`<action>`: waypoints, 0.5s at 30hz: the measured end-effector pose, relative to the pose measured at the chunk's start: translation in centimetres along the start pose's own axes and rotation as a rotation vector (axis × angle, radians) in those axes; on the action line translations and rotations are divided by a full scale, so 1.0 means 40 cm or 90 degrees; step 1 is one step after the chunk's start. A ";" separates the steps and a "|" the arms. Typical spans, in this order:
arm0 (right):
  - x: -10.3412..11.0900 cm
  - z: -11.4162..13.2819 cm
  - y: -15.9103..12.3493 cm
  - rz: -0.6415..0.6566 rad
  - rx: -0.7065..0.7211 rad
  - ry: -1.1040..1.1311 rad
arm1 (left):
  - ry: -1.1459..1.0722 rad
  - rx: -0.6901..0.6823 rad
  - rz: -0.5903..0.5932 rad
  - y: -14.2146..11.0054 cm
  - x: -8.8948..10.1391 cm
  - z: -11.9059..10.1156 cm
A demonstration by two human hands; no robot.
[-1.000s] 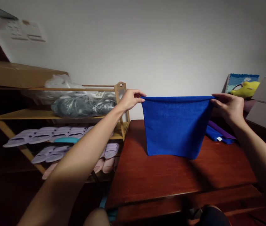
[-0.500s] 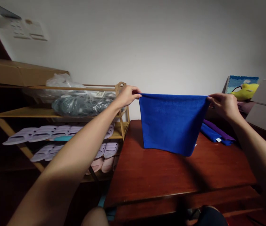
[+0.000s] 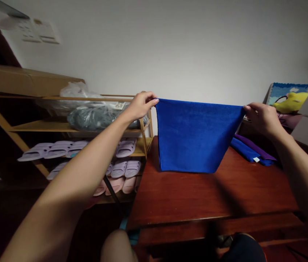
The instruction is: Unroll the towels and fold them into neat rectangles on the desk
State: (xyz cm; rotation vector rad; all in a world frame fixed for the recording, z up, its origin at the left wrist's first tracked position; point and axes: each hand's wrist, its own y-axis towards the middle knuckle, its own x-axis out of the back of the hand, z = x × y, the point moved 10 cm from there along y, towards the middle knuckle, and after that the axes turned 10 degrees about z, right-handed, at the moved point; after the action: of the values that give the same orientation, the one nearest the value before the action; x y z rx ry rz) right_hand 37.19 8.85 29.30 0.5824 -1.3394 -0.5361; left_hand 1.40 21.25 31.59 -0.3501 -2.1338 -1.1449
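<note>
A blue cloth (image 3: pixel 197 138) is held up over the red-brown worktop (image 3: pixel 181 203), its top corners pinched by the fingers of the left hand (image 3: pixel 142 103) at eleven o'clock and the right hand (image 3: pixel 263 115) at one o'clock.

**Uneven, dim exposure with edge distortion**

Wall (image 3: pixel 197 54) brightest near 1 o'clock, dulling toward the corners. Heavy shadow at 8 o'clock. Dark, soft-edged streak across table (image 3: pixel 170 203) at 4 o'clock. Minor glare on plastic bag (image 3: pixel 94 116) at 9 o'clock. Wide-angle stretching at edges; fine detail soft at 10 o'clock.
</note>
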 end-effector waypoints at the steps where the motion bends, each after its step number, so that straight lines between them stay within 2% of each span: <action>1: 0.007 0.003 -0.003 -0.010 0.008 0.006 | -0.031 0.009 -0.009 -0.009 0.006 0.002; 6: 0.044 0.017 -0.019 -0.045 0.039 0.003 | -0.119 0.044 -0.007 -0.057 0.025 -0.005; 11: 0.082 0.048 -0.056 -0.051 0.090 -0.020 | -0.083 0.004 0.010 -0.112 0.058 -0.062; 15: 0.127 0.074 -0.105 -0.079 0.135 -0.025 | -0.024 0.013 0.000 -0.171 0.091 -0.110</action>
State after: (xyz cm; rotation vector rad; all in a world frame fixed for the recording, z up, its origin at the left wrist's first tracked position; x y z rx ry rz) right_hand 34.93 2.10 30.62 0.8365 -1.4130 -0.5104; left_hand -2.89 13.46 31.43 -0.3658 -2.1768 -1.1238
